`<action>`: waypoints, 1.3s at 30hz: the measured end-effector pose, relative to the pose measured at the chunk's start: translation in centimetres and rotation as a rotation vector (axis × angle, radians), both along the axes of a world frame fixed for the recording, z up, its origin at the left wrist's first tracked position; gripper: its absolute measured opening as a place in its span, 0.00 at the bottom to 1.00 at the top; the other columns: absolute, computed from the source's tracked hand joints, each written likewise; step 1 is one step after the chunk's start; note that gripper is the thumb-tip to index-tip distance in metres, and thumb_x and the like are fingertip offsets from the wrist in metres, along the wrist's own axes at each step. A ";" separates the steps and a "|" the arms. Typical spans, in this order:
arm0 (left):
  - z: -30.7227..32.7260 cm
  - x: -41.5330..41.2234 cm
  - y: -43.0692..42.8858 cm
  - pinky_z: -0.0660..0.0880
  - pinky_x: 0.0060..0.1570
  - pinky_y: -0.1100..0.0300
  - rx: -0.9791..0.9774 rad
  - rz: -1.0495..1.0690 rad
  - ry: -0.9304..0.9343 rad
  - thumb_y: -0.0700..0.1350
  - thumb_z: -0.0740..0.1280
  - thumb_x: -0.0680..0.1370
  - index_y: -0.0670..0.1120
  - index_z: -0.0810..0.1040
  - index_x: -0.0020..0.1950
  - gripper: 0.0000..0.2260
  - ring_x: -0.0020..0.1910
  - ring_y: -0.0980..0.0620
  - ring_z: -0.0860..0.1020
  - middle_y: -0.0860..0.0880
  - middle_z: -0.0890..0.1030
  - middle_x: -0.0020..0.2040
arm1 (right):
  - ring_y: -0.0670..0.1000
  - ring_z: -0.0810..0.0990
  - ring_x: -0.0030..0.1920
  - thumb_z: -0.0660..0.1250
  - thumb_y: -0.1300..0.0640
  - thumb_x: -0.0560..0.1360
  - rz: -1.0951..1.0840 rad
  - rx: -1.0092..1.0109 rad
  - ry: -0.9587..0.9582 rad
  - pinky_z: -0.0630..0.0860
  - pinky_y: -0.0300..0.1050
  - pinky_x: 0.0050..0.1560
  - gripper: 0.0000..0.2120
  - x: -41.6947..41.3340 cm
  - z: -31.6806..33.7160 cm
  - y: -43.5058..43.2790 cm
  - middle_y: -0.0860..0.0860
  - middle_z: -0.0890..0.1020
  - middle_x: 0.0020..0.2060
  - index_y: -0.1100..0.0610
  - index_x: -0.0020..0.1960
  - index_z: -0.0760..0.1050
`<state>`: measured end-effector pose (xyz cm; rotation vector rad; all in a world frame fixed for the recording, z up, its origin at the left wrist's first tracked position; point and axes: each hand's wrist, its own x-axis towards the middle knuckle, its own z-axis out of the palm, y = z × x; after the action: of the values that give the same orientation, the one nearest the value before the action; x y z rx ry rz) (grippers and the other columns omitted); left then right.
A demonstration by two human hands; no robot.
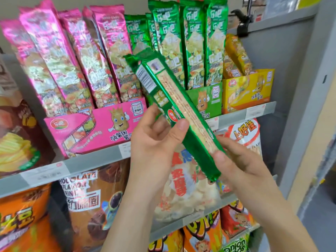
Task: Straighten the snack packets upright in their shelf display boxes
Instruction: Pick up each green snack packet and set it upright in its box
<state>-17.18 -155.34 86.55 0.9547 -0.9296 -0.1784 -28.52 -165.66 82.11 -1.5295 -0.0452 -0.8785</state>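
I hold one long green snack packet (pixel 174 106) out in front of the shelf, back side toward me, tilted with its top to the upper left. My left hand (pixel 154 140) grips its middle, thumb across the front. My right hand (pixel 234 166) holds its lower end. Behind it stands the green display box (pixel 209 99) with several green packets (pixel 192 39) upright. The pink display box (pixel 94 128) holds several pink packets (pixel 72 57) that lean left. The yellow display box (pixel 249 90) holds yellow packets (pixel 236 53) leaning left.
A grey shelf edge (pixel 45 173) with price labels runs below the boxes. Brown chip bags (pixel 16 135) stand at the left. Lower shelves carry chocolate (pixel 91 197), prawn-cracker (pixel 183 188) and orange snack bags (pixel 20 215). A grey upright (pixel 298 106) bounds the shelf at right.
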 end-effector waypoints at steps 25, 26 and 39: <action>10.1 1.9 2.7 0.78 0.50 0.51 0.044 0.250 -0.389 0.56 0.68 0.74 0.53 0.79 0.50 0.09 0.45 0.56 0.79 0.58 0.81 0.43 | 0.44 0.80 0.39 0.75 0.52 0.67 -0.209 -0.123 -0.253 0.74 0.33 0.42 0.12 3.6 4.1 2.2 0.45 0.81 0.38 0.46 0.44 0.73; 11.0 1.9 2.9 0.79 0.52 0.49 0.053 0.303 -0.431 0.56 0.69 0.73 0.54 0.79 0.50 0.10 0.45 0.55 0.80 0.58 0.82 0.44 | 0.44 0.79 0.39 0.75 0.51 0.67 -0.283 -0.190 -0.271 0.73 0.31 0.42 0.13 3.8 4.5 2.4 0.44 0.79 0.37 0.45 0.44 0.71; 19.4 3.8 4.2 0.71 0.66 0.45 0.055 0.671 -0.833 0.50 0.76 0.71 0.41 0.59 0.73 0.38 0.67 0.47 0.75 0.46 0.74 0.69 | 0.52 0.75 0.60 0.59 0.44 0.78 -0.616 -0.840 0.017 0.72 0.58 0.58 0.19 6.4 7.9 -1.6 0.47 0.78 0.57 0.48 0.67 0.73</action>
<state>-13.40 -151.13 105.92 1.3718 -1.2901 0.8246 -22.11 -167.22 90.03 -2.4000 0.0868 -1.4406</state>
